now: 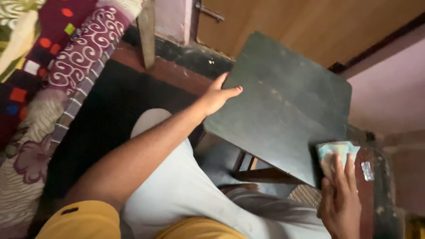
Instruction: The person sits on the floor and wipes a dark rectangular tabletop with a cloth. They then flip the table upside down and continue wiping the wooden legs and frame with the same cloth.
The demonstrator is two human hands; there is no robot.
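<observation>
A small dark green table [283, 102] with a scuffed, worn top stands in front of me. My left hand [217, 95] grips its left edge, thumb lying on the top. My right hand [340, 194] presses a pale, folded cloth [338, 150] against the table's near right corner, fingers spread flat over it. My knees in light grey trousers [177, 186] are below the table's near edge.
Patterned bedding in maroon, white and floral prints [53, 71] lies on the left. A black floor mat [106, 119] is under my left arm. A wooden door [310, 22] and a pink wall [389, 88] stand behind the table. Wooden table legs [248, 170] show underneath.
</observation>
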